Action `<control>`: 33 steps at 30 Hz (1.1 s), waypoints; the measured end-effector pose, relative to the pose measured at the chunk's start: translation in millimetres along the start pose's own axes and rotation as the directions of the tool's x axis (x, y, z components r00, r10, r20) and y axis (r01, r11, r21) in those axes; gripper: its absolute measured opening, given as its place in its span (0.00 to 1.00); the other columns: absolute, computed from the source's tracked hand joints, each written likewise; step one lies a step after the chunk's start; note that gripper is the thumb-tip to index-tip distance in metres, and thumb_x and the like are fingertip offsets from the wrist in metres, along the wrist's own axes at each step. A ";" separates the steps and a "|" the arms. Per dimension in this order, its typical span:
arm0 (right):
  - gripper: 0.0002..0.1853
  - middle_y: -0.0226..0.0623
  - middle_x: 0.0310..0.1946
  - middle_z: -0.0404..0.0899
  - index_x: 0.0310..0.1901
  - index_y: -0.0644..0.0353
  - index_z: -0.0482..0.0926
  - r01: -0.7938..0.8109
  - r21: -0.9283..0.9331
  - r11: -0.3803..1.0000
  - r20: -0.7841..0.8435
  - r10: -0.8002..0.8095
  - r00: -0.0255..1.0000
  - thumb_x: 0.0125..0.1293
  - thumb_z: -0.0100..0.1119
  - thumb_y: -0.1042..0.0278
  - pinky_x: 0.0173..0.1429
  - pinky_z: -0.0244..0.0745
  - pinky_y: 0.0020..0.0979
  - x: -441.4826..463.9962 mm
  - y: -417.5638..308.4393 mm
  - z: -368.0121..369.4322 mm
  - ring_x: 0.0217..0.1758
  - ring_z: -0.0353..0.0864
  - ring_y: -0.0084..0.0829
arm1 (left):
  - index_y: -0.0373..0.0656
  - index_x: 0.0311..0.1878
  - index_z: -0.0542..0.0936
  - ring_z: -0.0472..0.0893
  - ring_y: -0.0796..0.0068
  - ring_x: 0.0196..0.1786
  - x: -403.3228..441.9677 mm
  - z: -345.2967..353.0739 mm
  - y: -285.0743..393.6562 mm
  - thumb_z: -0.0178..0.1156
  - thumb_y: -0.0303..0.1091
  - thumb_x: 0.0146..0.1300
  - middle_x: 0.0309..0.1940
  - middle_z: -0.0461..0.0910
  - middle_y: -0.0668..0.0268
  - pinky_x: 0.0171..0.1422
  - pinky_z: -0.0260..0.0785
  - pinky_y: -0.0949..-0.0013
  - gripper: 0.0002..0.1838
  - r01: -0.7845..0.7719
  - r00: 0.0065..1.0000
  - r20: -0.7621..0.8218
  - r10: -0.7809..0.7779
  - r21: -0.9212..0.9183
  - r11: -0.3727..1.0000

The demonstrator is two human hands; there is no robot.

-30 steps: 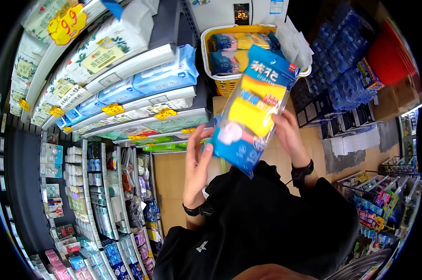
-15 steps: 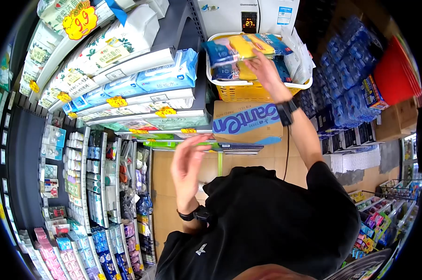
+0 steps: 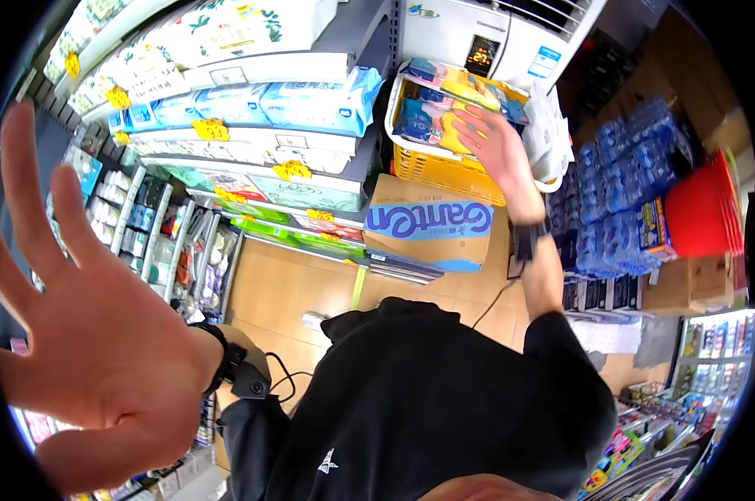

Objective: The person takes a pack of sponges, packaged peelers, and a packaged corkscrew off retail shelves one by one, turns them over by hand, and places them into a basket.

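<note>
My left hand [image 3: 114,334] is raised close to the camera at the left, palm showing and fingers spread, holding nothing. At the top, my right hand [image 3: 502,157] reaches over a yellow basket [image 3: 440,171] with a white rim. Its fingers are stretched out over the blue and yellow soft packs [image 3: 469,86] inside; whether they press on the packs I cannot tell. A white plastic wrapper [image 3: 547,129] bulges at the basket's right side. Below the basket sits a cardboard box [image 3: 431,224] with purple lettering.
Shelves with blue wipe packs [image 3: 310,102] run along the upper left. A white appliance [image 3: 452,37] with a lit display stands behind the basket. Shrink-wrapped bottles [image 3: 619,184] and red stacked buckets [image 3: 701,209] are at right. Hanging goods line the left shelves.
My left hand has swung left and up toward the camera, fingers spreading. My right hand has shifted slightly right and down over the packs; the top pack now sits farther back. The view has turned.
</note>
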State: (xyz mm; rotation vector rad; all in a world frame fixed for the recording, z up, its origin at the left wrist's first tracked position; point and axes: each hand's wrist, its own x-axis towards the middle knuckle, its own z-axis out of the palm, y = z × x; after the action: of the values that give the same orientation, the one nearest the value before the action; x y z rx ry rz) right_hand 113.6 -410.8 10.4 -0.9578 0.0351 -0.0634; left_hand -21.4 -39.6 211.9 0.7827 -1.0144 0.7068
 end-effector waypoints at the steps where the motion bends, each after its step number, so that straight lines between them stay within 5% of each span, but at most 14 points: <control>1: 0.22 0.53 0.59 0.78 0.65 0.71 0.67 0.167 -0.229 0.959 0.120 -0.142 0.982 0.75 0.48 0.67 0.67 0.73 0.38 -42.9 -12.2 37.1 0.63 0.79 0.43 | 0.46 0.72 0.68 0.54 0.33 0.77 -0.3 -3.0 -1.7 0.35 0.58 0.75 0.75 0.52 0.34 0.76 0.54 0.41 0.33 0.006 1.000 -0.008 -0.006 0.005 1.000; 3: 0.22 0.51 0.53 0.82 0.64 0.69 0.69 0.496 -0.608 0.619 0.296 -0.403 0.866 0.72 0.51 0.68 0.61 0.76 0.36 -117.5 -35.3 95.0 0.55 0.83 0.42 | 0.46 0.72 0.68 0.54 0.34 0.77 -1.3 -7.4 -6.2 0.35 0.58 0.75 0.74 0.52 0.34 0.75 0.55 0.42 0.33 0.015 1.000 -0.021 -0.015 0.016 1.000; 5: 0.19 0.52 0.48 0.84 0.62 0.66 0.70 0.828 -0.484 0.281 0.627 -0.548 0.553 0.71 0.50 0.72 0.55 0.79 0.38 -166.9 -40.0 109.0 0.50 0.85 0.45 | 0.45 0.72 0.67 0.55 0.34 0.76 -2.6 -9.9 -10.8 0.35 0.58 0.75 0.74 0.53 0.34 0.75 0.55 0.43 0.33 0.022 0.999 -0.032 -0.021 0.029 0.999; 7: 0.18 0.40 0.47 0.78 0.61 0.61 0.67 0.929 -0.288 0.234 0.687 -0.626 0.370 0.72 0.51 0.73 0.41 0.76 0.41 -195.2 -44.0 136.3 0.35 0.81 0.40 | 0.44 0.72 0.67 0.56 0.35 0.76 -6.0 -11.6 -13.5 0.36 0.58 0.75 0.74 0.53 0.34 0.74 0.56 0.43 0.33 0.031 0.999 -0.037 -0.030 0.035 0.999; 10: 0.15 0.61 0.48 0.82 0.53 0.72 0.79 0.948 -0.048 0.313 0.573 -0.769 0.283 0.66 0.54 0.79 0.58 0.77 0.49 -218.4 -39.4 162.3 0.54 0.82 0.58 | 0.43 0.72 0.66 0.57 0.36 0.75 -10.8 -13.9 -15.6 0.36 0.58 0.75 0.74 0.53 0.35 0.73 0.56 0.44 0.34 0.053 0.998 -0.031 -0.052 0.052 0.997; 12: 0.18 0.35 0.41 0.74 0.62 0.52 0.67 0.987 -0.070 0.144 0.591 -0.791 0.158 0.74 0.56 0.65 0.31 0.71 0.36 -228.1 -41.3 159.0 0.34 0.79 0.35 | 0.43 0.72 0.66 0.57 0.37 0.74 -12.3 -14.6 -13.6 0.36 0.57 0.75 0.74 0.53 0.35 0.73 0.57 0.45 0.34 0.061 0.998 -0.033 -0.058 0.068 0.996; 14: 0.21 0.41 0.45 0.75 0.66 0.50 0.64 0.953 -0.112 0.280 0.720 -0.638 0.272 0.75 0.50 0.58 0.35 0.75 0.43 -238.3 -68.1 163.8 0.39 0.79 0.41 | 0.42 0.73 0.65 0.58 0.37 0.74 -14.7 -18.4 -10.6 0.36 0.57 0.75 0.74 0.54 0.35 0.72 0.57 0.45 0.34 0.073 0.997 -0.040 -0.070 0.088 0.993; 17: 0.14 0.49 0.47 0.78 0.56 0.64 0.73 0.967 0.046 0.251 0.574 -0.799 0.180 0.72 0.56 0.72 0.36 0.79 0.44 -220.9 -49.9 182.0 0.43 0.82 0.48 | 0.41 0.73 0.65 0.59 0.38 0.73 -16.7 -23.9 0.7 0.36 0.57 0.75 0.74 0.54 0.35 0.72 0.58 0.46 0.34 0.066 0.997 -0.048 -0.061 0.114 0.991; 20: 0.22 0.49 0.48 0.76 0.68 0.51 0.61 0.922 0.087 0.376 0.855 -0.504 0.125 0.78 0.40 0.53 0.41 0.78 0.50 -216.1 -63.2 190.3 0.43 0.80 0.49 | 0.40 0.73 0.64 0.60 0.39 0.72 -17.2 -31.4 11.4 0.36 0.57 0.75 0.74 0.54 0.35 0.71 0.59 0.47 0.35 0.055 0.997 -0.060 -0.048 0.133 0.990; 23: 0.19 0.47 0.46 0.78 0.61 0.55 0.68 0.904 0.058 0.424 0.755 -0.611 0.238 0.73 0.51 0.59 0.39 0.80 0.45 -210.7 -55.0 193.9 0.42 0.80 0.47 | 0.39 0.73 0.64 0.61 0.40 0.72 -15.5 -39.1 26.8 0.36 0.57 0.75 0.74 0.54 0.35 0.70 0.59 0.48 0.35 0.035 0.998 -0.063 -0.025 0.173 0.984; 24: 0.18 0.46 0.44 0.78 0.57 0.57 0.72 0.894 0.108 0.435 0.877 -0.465 0.121 0.69 0.56 0.61 0.38 0.80 0.42 -197.9 -65.2 182.4 0.41 0.81 0.45 | 0.39 0.73 0.64 0.61 0.41 0.71 -15.5 -40.2 32.5 0.36 0.57 0.75 0.74 0.55 0.35 0.70 0.60 0.48 0.35 0.029 0.998 -0.063 -0.017 0.194 0.981; 28: 0.12 0.47 0.39 0.85 0.42 0.65 0.82 0.859 0.146 0.491 0.923 -0.379 0.059 0.55 0.68 0.73 0.37 0.81 0.29 -193.9 -45.4 221.4 0.39 0.86 0.39 | 0.38 0.73 0.63 0.63 0.42 0.70 -10.9 -48.2 64.1 0.36 0.57 0.75 0.74 0.55 0.36 0.69 0.61 0.49 0.35 -0.030 0.997 -0.057 0.048 0.283 0.959; 30: 0.13 0.50 0.40 0.86 0.43 0.68 0.83 0.811 0.265 0.521 0.930 -0.362 -0.071 0.55 0.67 0.74 0.39 0.82 0.28 -185.0 -34.7 230.0 0.40 0.86 0.40 | 0.37 0.73 0.62 0.63 0.43 0.70 -10.8 -52.2 79.2 0.36 0.57 0.75 0.74 0.55 0.36 0.68 0.61 0.50 0.36 -0.053 0.995 -0.062 0.078 0.332 0.942; 33: 0.14 0.56 0.43 0.86 0.46 0.77 0.82 0.622 0.238 0.746 0.964 -0.260 -0.056 0.60 0.62 0.77 0.42 0.83 0.30 -187.6 -16.5 244.8 0.43 0.87 0.42 | 0.36 0.73 0.62 0.64 0.44 0.69 -9.5 -57.7 102.7 0.37 0.57 0.75 0.74 0.55 0.36 0.67 0.62 0.51 0.36 -0.085 0.990 -0.063 0.123 0.419 0.904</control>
State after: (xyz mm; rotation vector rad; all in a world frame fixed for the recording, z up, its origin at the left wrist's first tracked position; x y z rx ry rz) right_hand -59.9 -207.4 165.0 -1.0935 -1.6942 -0.0239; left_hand -81.7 62.1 208.8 1.0609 -0.8375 1.0628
